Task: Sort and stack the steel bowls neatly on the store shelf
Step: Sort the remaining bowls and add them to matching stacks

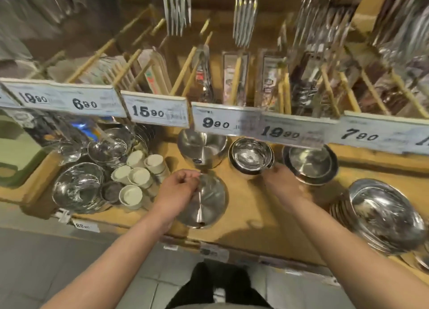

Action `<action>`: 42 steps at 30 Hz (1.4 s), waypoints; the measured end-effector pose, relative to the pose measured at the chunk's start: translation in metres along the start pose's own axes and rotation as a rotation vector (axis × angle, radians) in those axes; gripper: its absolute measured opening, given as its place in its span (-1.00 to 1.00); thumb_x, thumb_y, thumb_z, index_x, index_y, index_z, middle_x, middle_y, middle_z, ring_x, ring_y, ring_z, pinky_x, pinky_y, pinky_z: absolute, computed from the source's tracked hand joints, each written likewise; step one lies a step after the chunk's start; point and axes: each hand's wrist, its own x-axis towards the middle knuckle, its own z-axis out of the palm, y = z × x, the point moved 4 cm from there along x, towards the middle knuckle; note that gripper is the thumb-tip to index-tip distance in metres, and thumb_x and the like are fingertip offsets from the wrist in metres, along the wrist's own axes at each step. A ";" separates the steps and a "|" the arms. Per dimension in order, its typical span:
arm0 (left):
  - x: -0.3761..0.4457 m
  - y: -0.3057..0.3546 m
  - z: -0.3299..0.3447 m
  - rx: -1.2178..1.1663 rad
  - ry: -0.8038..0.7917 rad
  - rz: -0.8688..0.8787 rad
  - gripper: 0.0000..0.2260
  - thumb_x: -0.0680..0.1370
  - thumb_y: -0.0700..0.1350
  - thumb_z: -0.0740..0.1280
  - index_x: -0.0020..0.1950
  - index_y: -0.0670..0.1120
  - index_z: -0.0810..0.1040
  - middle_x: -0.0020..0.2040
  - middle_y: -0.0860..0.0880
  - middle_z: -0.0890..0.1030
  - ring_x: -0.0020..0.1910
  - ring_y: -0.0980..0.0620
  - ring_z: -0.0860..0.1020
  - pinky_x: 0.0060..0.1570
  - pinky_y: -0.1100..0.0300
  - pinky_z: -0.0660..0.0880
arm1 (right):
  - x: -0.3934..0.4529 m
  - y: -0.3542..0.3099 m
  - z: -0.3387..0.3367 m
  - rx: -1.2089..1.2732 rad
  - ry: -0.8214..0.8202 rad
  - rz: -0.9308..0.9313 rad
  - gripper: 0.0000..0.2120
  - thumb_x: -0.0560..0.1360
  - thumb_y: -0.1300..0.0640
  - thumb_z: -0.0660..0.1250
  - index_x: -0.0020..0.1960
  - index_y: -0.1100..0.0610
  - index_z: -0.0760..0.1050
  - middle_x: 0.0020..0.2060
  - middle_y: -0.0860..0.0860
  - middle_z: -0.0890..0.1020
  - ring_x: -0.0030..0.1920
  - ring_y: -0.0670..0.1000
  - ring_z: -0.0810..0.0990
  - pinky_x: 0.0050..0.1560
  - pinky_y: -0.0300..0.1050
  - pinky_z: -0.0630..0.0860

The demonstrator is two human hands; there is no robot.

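You have white ramekins point(139, 174) clustered at the shelf's left. Above them runs a strip of price tags point(157, 110), with packaged cutlery point(234, 76) slotted behind and forks point(246, 13) hanging higher up.

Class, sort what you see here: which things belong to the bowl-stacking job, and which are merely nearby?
Job: upturned steel bowl under left hand; upright steel bowl by right hand; bowl stack.
Nearby: white cups; price tags; hanging forks.

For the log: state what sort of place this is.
Most likely a shop's kitchenware aisle. Printed price tags line the edge of the upper shelf, packaged cutlery sits in wooden dividers above, and steel bowls stand in stacks on the wooden shelf below.
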 end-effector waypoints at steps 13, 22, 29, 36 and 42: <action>0.046 -0.027 -0.035 0.019 -0.121 -0.054 -0.86 0.61 -0.20 0.37 0.05 -0.01 0.70 -0.07 -0.01 0.73 -0.11 0.08 0.66 -0.18 0.28 0.58 | 0.034 0.004 0.034 -0.059 0.159 0.413 -0.51 0.52 -0.12 0.41 0.10 0.33 0.56 0.02 0.19 0.69 0.04 0.21 0.69 0.11 0.09 0.63; 0.055 -0.008 -0.027 0.070 -0.187 0.008 -0.85 0.62 -0.17 0.35 0.03 0.04 0.69 -0.20 0.08 0.73 -0.19 0.08 0.64 -0.12 0.18 0.63 | 0.018 -0.007 0.022 0.123 0.174 0.433 -0.75 0.58 0.12 0.31 -0.19 0.27 0.50 -0.28 0.18 0.73 -0.18 0.17 0.76 0.07 0.08 0.66; 0.052 0.007 -0.010 0.097 -0.244 0.036 -0.89 0.60 -0.11 0.37 -0.04 0.03 0.70 -0.18 0.09 0.72 -0.16 0.12 0.67 -0.15 0.26 0.59 | -0.012 -0.024 0.007 0.224 0.158 0.354 -0.89 0.52 0.25 0.37 -0.01 0.30 0.60 -0.24 0.16 0.72 -0.21 0.18 0.76 0.03 0.12 0.68; 0.044 0.036 0.032 0.090 -0.381 0.068 -0.85 0.65 -0.26 0.25 -0.04 -0.15 0.59 -0.20 -0.09 0.55 -0.28 -0.05 0.50 -0.24 0.07 0.51 | -0.068 -0.014 -0.050 0.596 0.178 0.252 -0.79 0.54 0.35 0.35 0.15 0.20 0.61 0.01 0.14 0.73 -0.18 0.10 0.75 -0.14 -0.02 0.72; 0.042 0.063 0.107 0.025 -0.584 0.111 -0.90 0.59 -0.42 0.30 0.01 -0.25 0.53 -0.13 -0.18 0.49 -0.28 -0.05 0.46 -0.28 0.21 0.53 | -0.111 0.015 -0.114 0.711 0.299 0.297 -0.75 0.59 0.36 0.28 0.24 0.21 0.55 -0.03 0.24 0.73 -0.09 0.17 0.74 -0.27 -0.19 0.69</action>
